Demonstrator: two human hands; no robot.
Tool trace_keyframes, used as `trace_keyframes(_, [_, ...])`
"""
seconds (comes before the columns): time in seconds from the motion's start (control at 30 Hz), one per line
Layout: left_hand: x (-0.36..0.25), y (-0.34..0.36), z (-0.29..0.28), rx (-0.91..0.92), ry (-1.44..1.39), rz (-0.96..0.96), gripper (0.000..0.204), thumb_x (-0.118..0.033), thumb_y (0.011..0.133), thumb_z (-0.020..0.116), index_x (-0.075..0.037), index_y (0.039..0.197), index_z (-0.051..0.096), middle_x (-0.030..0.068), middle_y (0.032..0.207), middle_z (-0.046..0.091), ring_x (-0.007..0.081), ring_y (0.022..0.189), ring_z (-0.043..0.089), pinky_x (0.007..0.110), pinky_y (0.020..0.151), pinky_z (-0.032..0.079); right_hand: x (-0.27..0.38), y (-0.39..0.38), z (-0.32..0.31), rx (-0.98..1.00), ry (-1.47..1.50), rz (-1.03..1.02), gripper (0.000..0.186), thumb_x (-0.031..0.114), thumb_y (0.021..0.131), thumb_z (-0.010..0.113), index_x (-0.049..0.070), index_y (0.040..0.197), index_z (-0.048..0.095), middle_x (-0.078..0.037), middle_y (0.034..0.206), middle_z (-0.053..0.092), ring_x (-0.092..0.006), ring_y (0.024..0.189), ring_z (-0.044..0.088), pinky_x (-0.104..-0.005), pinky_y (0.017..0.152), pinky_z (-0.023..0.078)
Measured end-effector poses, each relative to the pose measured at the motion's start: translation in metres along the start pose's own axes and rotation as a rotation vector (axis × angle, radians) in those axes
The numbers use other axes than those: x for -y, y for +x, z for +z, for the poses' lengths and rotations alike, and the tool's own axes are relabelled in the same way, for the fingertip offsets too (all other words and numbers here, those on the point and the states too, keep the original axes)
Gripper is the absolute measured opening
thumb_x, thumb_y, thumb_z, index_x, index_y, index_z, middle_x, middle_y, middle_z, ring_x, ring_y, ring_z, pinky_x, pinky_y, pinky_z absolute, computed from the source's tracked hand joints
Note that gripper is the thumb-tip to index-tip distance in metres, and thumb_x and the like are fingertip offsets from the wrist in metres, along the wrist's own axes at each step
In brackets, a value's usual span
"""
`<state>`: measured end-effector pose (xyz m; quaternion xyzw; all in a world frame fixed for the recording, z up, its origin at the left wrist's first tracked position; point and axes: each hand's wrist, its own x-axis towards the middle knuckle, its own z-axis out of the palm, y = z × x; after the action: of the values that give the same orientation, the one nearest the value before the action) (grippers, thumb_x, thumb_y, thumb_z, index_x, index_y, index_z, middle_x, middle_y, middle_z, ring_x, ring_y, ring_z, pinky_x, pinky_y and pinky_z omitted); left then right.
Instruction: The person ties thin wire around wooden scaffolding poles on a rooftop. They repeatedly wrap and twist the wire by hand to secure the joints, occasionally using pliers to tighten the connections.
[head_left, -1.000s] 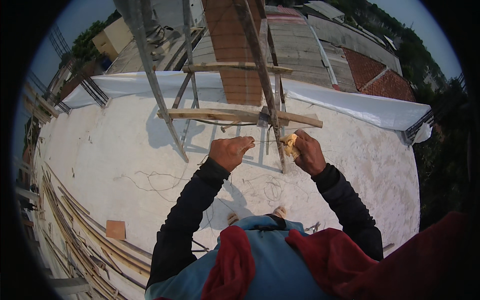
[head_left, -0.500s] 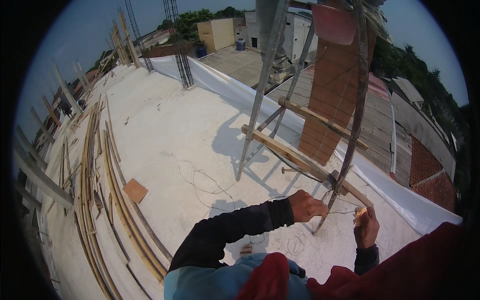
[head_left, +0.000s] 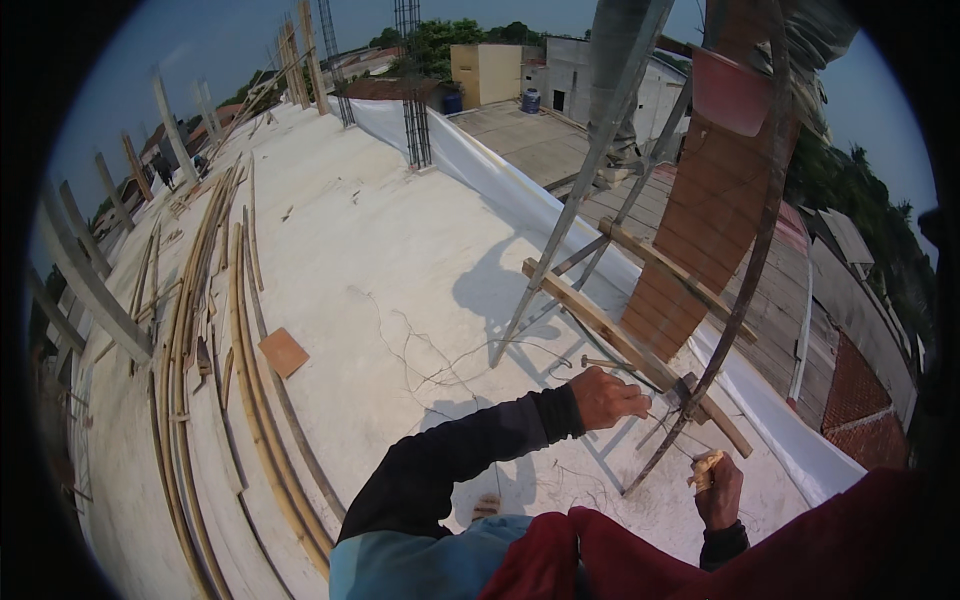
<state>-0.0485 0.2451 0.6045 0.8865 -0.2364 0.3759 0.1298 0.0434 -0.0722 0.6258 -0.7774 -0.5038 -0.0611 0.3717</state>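
My left hand (head_left: 610, 398) is closed in a pinch on a thin wire (head_left: 672, 432) that runs across toward my right hand. Lower and to the right, my right hand (head_left: 720, 495) is closed round a small tan, crumpled-looking thing (head_left: 706, 468); its kind I cannot make out. Between my hands a thin metal leg (head_left: 655, 462) slants down to the floor. Just beyond them, a wooden beam (head_left: 605, 320) meets this leg at a dark joint (head_left: 684, 396). What looks like a hammer (head_left: 600, 363) shows near the beam, beyond my left hand.
Loose wire (head_left: 425, 375) curls over the pale floor. Bamboo poles (head_left: 245, 350) and a square tile (head_left: 284, 353) lie to the left. Another person's legs (head_left: 612, 90) are on the metal frame (head_left: 575, 200), near a red basin (head_left: 733, 92). White sheeting (head_left: 480, 170) lines the roof edge.
My view has turned, shifting the scene. My hands are farther apart vertically: the left is higher beside the beam, the right lower. Both remain closed.
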Motion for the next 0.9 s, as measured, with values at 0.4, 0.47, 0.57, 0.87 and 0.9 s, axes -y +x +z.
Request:
trace_keyframes(0.4, [-0.041,0.002,0.004,0.255,-0.336,-0.223,0.029,-0.036,0.096,0.067,-0.013,0.112,0.071,0.0095,0.092,0.076,0.0306,0.084,0.073,0.042,0.071,0.057,0.03,0.016,-0.001,-0.035,-0.316,-0.056,0.026,-0.004,0.071,0.074,0.002,0.096,0.069,-0.014,0.086,0.06,-0.0357,0.071,0.065,-0.0426,0.06,0.053])
trace_keyframes(0.47, [-0.025,-0.004,-0.002,0.146,-0.318,-0.235,0.025,-0.033,0.096,0.067,-0.012,0.109,0.072,0.0085,0.091,0.076,0.0302,0.081,0.073,0.041,0.068,0.057,0.034,0.01,-0.003,-0.078,-0.239,-0.073,0.028,-0.006,0.071,0.073,0.002,0.097,0.069,-0.013,0.085,0.06,-0.0343,0.071,0.064,-0.0414,0.061,0.052])
trace_keyframes(0.57, [-0.002,-0.014,-0.004,0.134,-0.231,-0.323,0.018,-0.03,0.096,0.068,-0.013,0.1,0.074,0.007,0.089,0.075,0.0306,0.074,0.072,0.04,0.064,0.056,0.057,-0.003,0.0,-0.031,-0.186,-0.057,0.031,-0.008,0.07,0.073,0.002,0.099,0.069,-0.012,0.083,0.059,-0.0318,0.071,0.063,-0.039,0.062,0.052])
trace_keyframes(0.87, [-0.052,-0.02,0.004,0.257,-0.187,0.071,0.02,-0.026,0.092,0.072,-0.009,0.09,0.062,0.0052,0.076,0.071,0.0254,0.062,0.069,0.036,0.048,0.052,0.053,0.008,-0.029,-0.213,-0.336,0.068,0.028,-0.005,0.073,0.073,0.0,0.101,0.068,-0.015,0.091,0.062,-0.0345,0.076,0.066,-0.0399,0.063,0.053])
trace_keyframes(0.9, [-0.05,-0.017,-0.003,0.221,-0.148,0.057,0.02,-0.026,0.091,0.073,-0.009,0.09,0.062,0.0048,0.075,0.07,0.0238,0.061,0.07,0.035,0.047,0.052,0.051,0.006,-0.025,-0.124,-0.286,0.048,0.026,-0.005,0.075,0.072,0.0,0.099,0.067,-0.015,0.09,0.062,-0.0349,0.074,0.066,-0.04,0.063,0.053])
